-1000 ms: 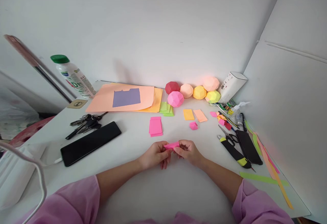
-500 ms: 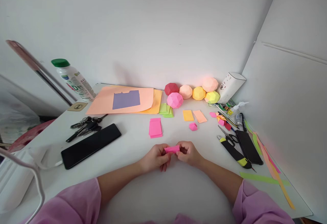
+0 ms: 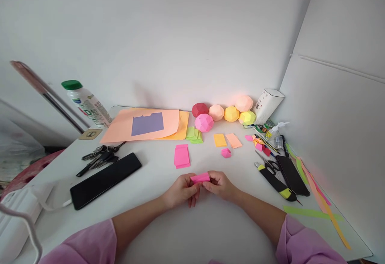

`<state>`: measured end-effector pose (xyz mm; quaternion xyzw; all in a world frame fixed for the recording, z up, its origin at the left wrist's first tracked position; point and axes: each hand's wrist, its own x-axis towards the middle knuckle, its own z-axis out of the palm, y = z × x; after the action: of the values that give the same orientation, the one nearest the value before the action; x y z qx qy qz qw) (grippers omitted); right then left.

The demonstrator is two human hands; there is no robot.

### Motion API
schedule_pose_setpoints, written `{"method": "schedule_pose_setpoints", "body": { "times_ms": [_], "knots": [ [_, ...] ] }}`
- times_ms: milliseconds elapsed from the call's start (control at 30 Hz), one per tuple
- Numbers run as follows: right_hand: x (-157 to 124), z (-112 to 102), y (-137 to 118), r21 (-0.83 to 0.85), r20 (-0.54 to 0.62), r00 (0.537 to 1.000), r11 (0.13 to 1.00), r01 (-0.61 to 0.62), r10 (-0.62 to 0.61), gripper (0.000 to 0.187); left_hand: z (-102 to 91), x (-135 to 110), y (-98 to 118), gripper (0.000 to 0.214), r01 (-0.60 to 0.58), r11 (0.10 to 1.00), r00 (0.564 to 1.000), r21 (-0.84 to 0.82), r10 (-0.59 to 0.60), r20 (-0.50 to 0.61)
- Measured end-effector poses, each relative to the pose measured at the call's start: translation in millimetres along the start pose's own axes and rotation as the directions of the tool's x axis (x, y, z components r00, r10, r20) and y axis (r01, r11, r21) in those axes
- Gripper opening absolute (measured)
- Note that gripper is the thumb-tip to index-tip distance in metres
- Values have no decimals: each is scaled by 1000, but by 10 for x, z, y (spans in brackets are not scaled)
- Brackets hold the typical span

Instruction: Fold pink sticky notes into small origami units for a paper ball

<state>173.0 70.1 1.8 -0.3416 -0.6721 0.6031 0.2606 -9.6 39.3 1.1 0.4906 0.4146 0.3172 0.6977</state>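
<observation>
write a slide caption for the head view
Both hands hold pink paper, with colorful faceted balls farther back.

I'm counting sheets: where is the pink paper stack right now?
In the head view, the pink paper stack lies just left of centre, between the green slips and the left hand.

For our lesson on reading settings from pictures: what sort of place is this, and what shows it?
Probably a papercraft workspace at a white desk: colourful faceted balls, a stack of pink paper slips and scissors suggest it.
</observation>
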Motion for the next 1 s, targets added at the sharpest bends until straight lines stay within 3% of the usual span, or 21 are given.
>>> {"method": "schedule_pose_setpoints", "body": {
  "times_ms": [100,233,467,700,833,1000],
  "knots": [
    [-3,-17,4,36,23,1000,999,0,-1,23,16,-5,17,27,-3,1000,1000,14,3,10],
    [-6,-34,14,104,-48,998,994,-31,37,21,6,-3,0,31,7,1000,1000,10,-7,1],
    [13,-47,33,193,-158,986,981,-27,59,24,-34,8,-19,31,-88,985,996,-150,82,-43],
    [1,-13,3,93,-82,995,995,-43,51,22,-21,54,-44,41,-151,961,982,-232,119,-143],
    [5,-23,20,133,-116,991,990,-45,61,18,-42,66,-61,46,-147,948,981,-282,104,-163],
    [-6,-37,106,256,-216,974,959,117,-61,12,-63,69,-51,45,-144,931,981,-337,90,-171]
  ]
}}
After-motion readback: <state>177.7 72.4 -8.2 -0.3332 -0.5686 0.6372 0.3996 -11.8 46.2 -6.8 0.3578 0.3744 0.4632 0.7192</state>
